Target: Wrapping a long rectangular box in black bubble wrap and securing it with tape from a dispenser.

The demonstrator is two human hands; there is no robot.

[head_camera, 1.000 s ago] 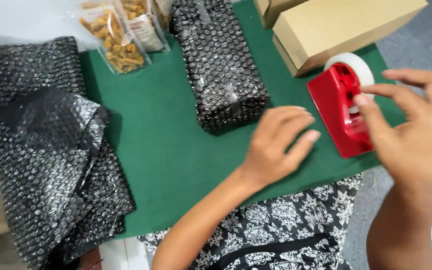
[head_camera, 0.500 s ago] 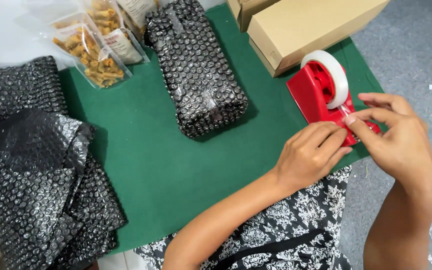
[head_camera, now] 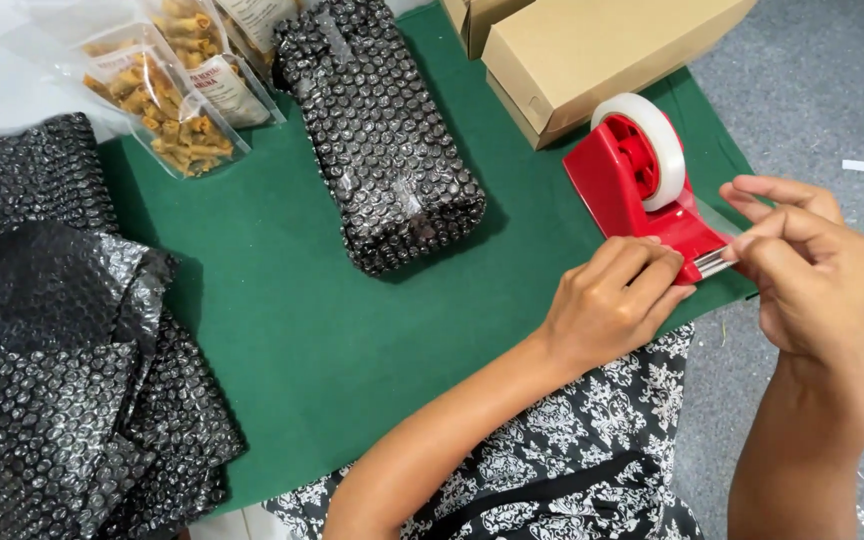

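A person's two hands meet at a red tape dispenser (head_camera: 642, 195) at the near right edge of a green mat (head_camera: 352, 320). The left hand (head_camera: 614, 300) lies curled on the dispenser's base, fingers pressing down just beside the cutter and gripping nothing. The right hand (head_camera: 812, 270) pinches a strip of clear tape (head_camera: 720, 222) between thumb and forefinger, just past the blade. A second ago the left hand rested flat on the mat, short of the dispenser, while the right hand alone worked at the roll; now the left has come forward to hold the base, and the tape runs taut from the roll to the right fingertips, a sign that a length is being drawn off. Beyond the left fingers, well apart, lies a bubble-wrapped parcel (head_camera: 382, 140). Further off sit snack bags (head_camera: 167, 115), cardboard boxes (head_camera: 592, 50) behind the dispenser, and loose black bubble wrap (head_camera: 52, 370) far left.
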